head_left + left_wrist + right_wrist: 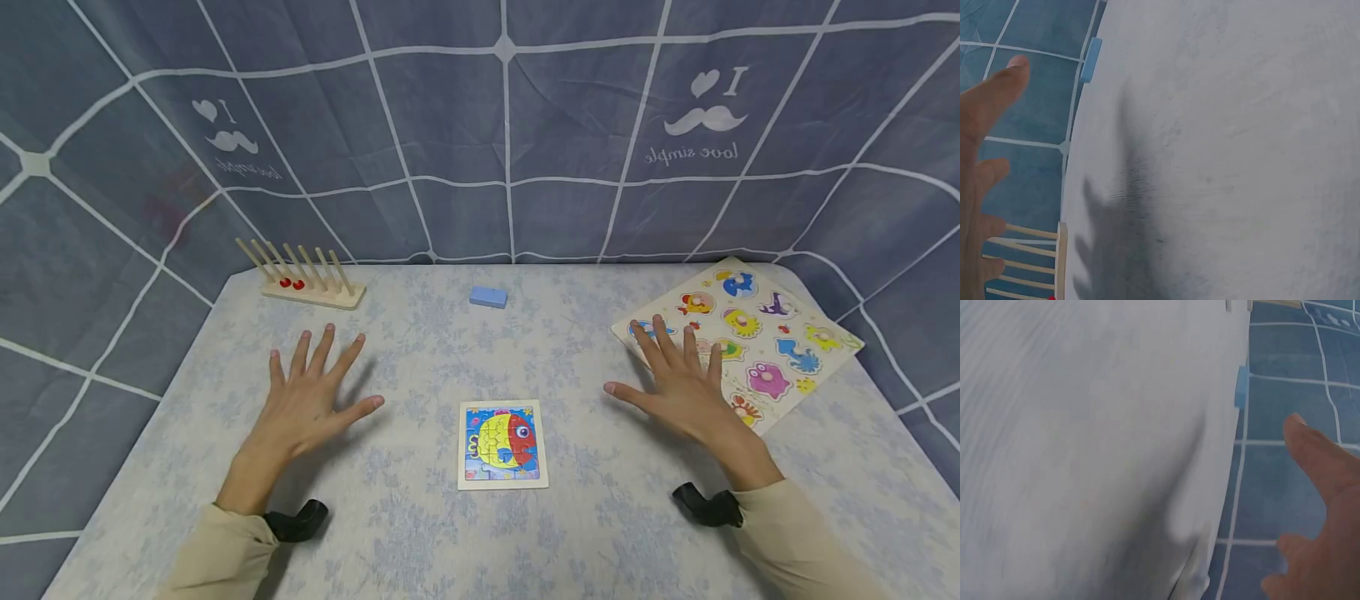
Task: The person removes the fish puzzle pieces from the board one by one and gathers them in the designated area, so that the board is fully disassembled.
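Note:
With fingers spread, my left hand (303, 408) hovers above the left part of the table and holds nothing. My right hand (682, 387) is likewise spread and empty, its fingertips over the near left edge of a wooden sea-animal puzzle board (798, 333). Between the hands, nearer to me, lies a small framed jigsaw puzzle (504, 445) of a yellow and red fish. Beyond the left hand stands a wooden peg rack (322, 292) with upright pegs and red beads low on it. A blue block (488, 297) lies at the back middle.
The table (420, 533) has a pale floral cover. Blue-grey curtains (442, 117) with white grid lines close off its back and both sides. A black wrist strap (297, 522) sits at the left cuff and another black strap (707, 505) at the right.

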A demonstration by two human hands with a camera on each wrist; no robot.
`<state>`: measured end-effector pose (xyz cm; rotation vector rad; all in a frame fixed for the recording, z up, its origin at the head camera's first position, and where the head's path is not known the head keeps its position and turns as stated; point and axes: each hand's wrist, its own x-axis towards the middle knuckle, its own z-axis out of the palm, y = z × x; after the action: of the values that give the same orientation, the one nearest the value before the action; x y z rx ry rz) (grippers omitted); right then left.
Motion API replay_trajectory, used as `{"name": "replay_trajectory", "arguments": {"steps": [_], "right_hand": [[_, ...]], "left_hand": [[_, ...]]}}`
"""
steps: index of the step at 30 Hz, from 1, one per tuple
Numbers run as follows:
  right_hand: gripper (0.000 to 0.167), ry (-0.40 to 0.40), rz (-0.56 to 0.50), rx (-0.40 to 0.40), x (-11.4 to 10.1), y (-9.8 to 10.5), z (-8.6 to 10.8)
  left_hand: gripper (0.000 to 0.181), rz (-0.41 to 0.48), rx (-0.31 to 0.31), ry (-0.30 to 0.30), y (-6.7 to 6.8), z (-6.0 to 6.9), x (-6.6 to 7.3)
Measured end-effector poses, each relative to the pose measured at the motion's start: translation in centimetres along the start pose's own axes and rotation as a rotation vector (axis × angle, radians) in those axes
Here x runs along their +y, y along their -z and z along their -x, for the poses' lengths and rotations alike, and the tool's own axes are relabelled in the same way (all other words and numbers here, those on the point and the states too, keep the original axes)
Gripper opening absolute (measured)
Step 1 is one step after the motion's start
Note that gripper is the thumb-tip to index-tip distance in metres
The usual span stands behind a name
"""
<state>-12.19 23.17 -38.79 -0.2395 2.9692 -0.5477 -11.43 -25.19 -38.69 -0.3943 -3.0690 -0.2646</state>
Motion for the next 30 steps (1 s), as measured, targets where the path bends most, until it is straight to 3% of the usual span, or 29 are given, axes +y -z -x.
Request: {"name": "replay_trajectory", "arguments": {"steps": [4, 8, 17, 23, 30], "right_hand": [[0.101, 0.027, -0.012, -0.006, -1.1, -0.4, -0.6], [0.091, 0.113, -0.029, 0.018, -2.3, -1.2, -1.3], [0.055, 0.341, -0.069, 0.040, -5.7, -2.9, -2.3], [0.040, 0.447, -0.114, -0.018, -8.6, -3.4, -2.8], [0.036, 0.453, -0.171, -0.166, -11.9, -4.2, -2.9]], "left_hand": [[0.092, -0.007, -0.012, -0.023, -0.5, 0.1, 0.3], [0.087, 0.012, -0.030, -0.087, -1.0, 0.3, 1.3], [0.064, 0.145, -0.070, -0.327, -2.0, 0.6, 5.6], [0.064, 0.237, -0.128, -0.443, -2.7, 0.6, 8.0], [0.069, 0.290, -0.184, -0.468, -3.2, 0.7, 9.1]]}}
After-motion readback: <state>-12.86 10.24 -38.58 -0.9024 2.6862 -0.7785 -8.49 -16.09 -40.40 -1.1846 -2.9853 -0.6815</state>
